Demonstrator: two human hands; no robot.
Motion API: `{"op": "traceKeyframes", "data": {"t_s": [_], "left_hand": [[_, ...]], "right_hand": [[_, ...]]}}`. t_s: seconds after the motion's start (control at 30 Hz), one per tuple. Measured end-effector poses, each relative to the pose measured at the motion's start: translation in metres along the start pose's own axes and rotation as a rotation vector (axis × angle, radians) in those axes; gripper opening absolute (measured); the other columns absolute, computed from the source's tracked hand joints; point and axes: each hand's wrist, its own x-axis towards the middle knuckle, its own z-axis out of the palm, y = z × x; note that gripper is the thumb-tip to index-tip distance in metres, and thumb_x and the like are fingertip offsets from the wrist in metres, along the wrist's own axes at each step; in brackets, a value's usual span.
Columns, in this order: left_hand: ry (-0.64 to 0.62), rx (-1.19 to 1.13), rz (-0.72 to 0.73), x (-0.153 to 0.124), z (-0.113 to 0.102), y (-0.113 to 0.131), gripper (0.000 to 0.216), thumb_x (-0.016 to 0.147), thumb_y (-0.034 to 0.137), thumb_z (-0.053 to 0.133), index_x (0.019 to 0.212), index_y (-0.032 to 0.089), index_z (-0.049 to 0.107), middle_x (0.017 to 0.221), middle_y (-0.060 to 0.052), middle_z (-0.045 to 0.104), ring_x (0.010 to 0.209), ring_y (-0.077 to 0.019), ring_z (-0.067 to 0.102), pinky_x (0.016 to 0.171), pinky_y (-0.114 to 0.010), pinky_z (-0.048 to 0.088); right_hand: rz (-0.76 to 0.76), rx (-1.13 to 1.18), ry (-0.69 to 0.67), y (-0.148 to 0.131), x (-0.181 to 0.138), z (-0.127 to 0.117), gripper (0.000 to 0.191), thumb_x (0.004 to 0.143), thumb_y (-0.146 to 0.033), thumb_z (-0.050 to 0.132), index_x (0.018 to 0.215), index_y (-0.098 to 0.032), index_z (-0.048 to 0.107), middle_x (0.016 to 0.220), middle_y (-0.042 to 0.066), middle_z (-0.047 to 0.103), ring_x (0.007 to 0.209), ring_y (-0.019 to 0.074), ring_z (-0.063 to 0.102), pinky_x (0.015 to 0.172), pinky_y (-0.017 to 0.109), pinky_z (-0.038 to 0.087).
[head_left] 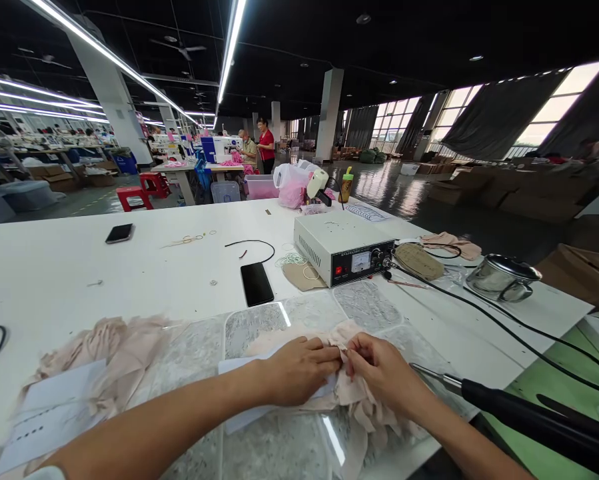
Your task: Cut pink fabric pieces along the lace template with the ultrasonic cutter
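The cloth (362, 400) is pale pink; crumpled, bunched.

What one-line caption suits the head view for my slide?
Fingers of the left hand and right hand work side by side on pale pink fabric over a grey-patterned surface.

No text can be read; print on the paper slip (54, 417) and control box (343, 230) blurs.

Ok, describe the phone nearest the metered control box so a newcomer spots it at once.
On the big white table, find the pale control box with a dial meter. Left of it, past a flat brown piece, lies a black-screened smartphone. It's closer to the left hand than the other phone, farther left.
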Motion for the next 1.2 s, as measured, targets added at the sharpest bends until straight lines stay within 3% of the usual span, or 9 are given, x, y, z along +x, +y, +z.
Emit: {"op": "traceKeyframes", "data": {"t_s": [0.23,0.37,0.43,0.5,0.63,0.73,0.9,1.07,1.2], "left_hand": [[-0.017,-0.012,-0.02,0.005,0.005,0.001,0.016,0.077,0.011,0.061,0.092,0.013,0.06,0.091,-0.01,0.065,0.096,-0.0286,0.058,0.086,-0.04,0.044],[0.033,-0.107,-0.056,-0.002,0.006,-0.004,0.013,0.082,0.009,0.058,0.093,0.016,0.06,0.105,-0.01,0.065,0.11,-0.0253,0.056,0.1,-0.038,0.04],[0.063,-0.171,-0.08,-0.009,0.006,-0.01,0.022,0.085,0.01,0.056,0.105,0.019,0.06,0.12,-0.007,0.061,0.117,-0.0199,0.053,0.105,-0.032,0.038],[0.089,-0.224,-0.144,-0.016,0.006,-0.016,0.03,0.088,0.013,0.056,0.117,0.02,0.057,0.132,-0.006,0.054,0.123,-0.017,0.05,0.106,-0.027,0.038],[0.092,-0.271,-0.348,-0.022,0.003,-0.027,0.047,0.089,0.026,0.062,0.131,0.014,0.048,0.131,-0.013,0.052,0.117,-0.0225,0.055,0.098,-0.033,0.045],[0.044,-0.269,-0.415,-0.02,-0.007,-0.027,0.047,0.085,0.033,0.068,0.126,0.014,0.054,0.115,-0.012,0.059,0.103,-0.0258,0.06,0.088,-0.036,0.05],[-0.016,-0.244,-0.364,-0.012,-0.022,-0.02,0.028,0.079,0.022,0.073,0.107,0.019,0.065,0.097,-0.006,0.061,0.09,-0.0248,0.062,0.08,-0.034,0.049],[0.031,-0.225,-0.315,0.001,-0.015,-0.019,0.041,0.082,0.012,0.068,0.12,0.022,0.055,0.104,-0.004,0.06,0.098,-0.0216,0.06,0.084,-0.03,0.046],[0.078,-0.219,-0.273,0.012,-0.001,-0.018,0.025,0.093,0.015,0.053,0.117,0.021,0.055,0.098,-0.003,0.061,0.09,-0.0179,0.061,0.079,-0.025,0.046]], "right_hand": [[0.011,0.101,-0.185,-0.036,0.015,0.002,0.009,0.061,-0.018,0.045,0.054,-0.021,0.05,0.048,-0.004,0.052,0.049,0.0111,0.041,0.051,0.025,0.031],[0.01,0.131,-0.19,-0.039,0.009,0.006,0.012,0.058,-0.017,0.048,0.047,-0.02,0.05,0.049,-0.003,0.05,0.053,0.0114,0.041,0.052,0.025,0.029],[0.062,0.17,-0.182,-0.03,0.004,0.008,0.013,0.062,-0.022,0.049,0.062,-0.019,0.062,0.049,-0.004,0.049,0.048,0.011,0.038,0.05,0.026,0.028],[0.122,0.216,-0.158,-0.02,-0.001,0.009,0.035,0.066,-0.028,0.05,0.093,-0.016,0.068,0.049,-0.006,0.048,0.046,0.0108,0.034,0.048,0.026,0.026],[0.213,0.311,-0.124,-0.006,-0.006,0.008,0.061,0.067,-0.034,0.053,0.123,-0.01,0.058,0.051,-0.007,0.048,0.046,0.0109,0.034,0.047,0.026,0.026],[0.257,0.394,-0.149,-0.006,-0.004,0.007,0.052,0.066,-0.036,0.052,0.111,-0.012,0.062,0.059,-0.003,0.057,0.046,0.0097,0.038,0.046,0.024,0.029],[0.304,0.484,-0.21,-0.009,0.004,0.003,0.027,0.059,-0.033,0.051,0.078,-0.017,0.062,0.057,-0.003,0.057,0.042,0.0068,0.038,0.042,0.022,0.027],[0.32,0.492,-0.269,-0.004,0.011,0.0,0.037,0.063,-0.036,0.051,0.092,-0.017,0.064,0.05,-0.004,0.058,0.033,0.0055,0.035,0.038,0.021,0.022],[0.308,0.425,-0.323,0.001,0.014,0.001,0.027,0.07,-0.034,0.051,0.088,-0.017,0.063,0.048,-0.004,0.058,0.031,0.006,0.038,0.035,0.02,0.023]]}}
